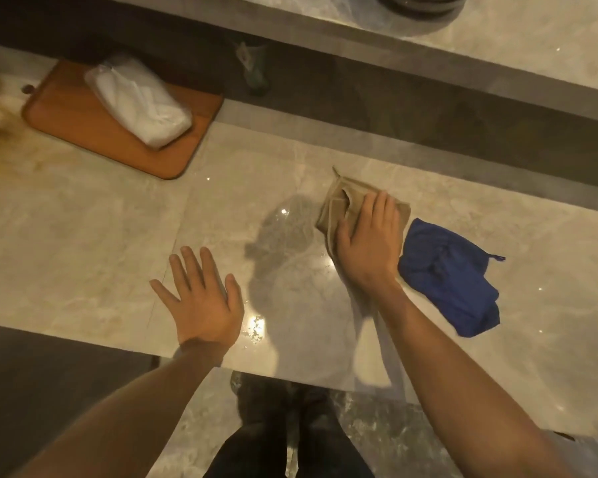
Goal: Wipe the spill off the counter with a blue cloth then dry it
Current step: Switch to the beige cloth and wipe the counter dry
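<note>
A crumpled blue cloth (451, 276) lies on the marble counter (83, 236), just right of my right hand. My right hand (368, 244) presses flat, fingers straight, on a folded tan cloth (339, 201) in the middle of the counter. My left hand (202, 298) rests palm down on the counter near its front edge, fingers spread, holding nothing. Small wet specks glint on the counter (256, 327) between my hands, by the front edge.
A wooden board (66, 122) at the back left carries a white packet in clear wrap (139, 100). A raised ledge (497, 53) runs along the back with dark round dishes at the top. A brownish stain (4, 136) marks the far left.
</note>
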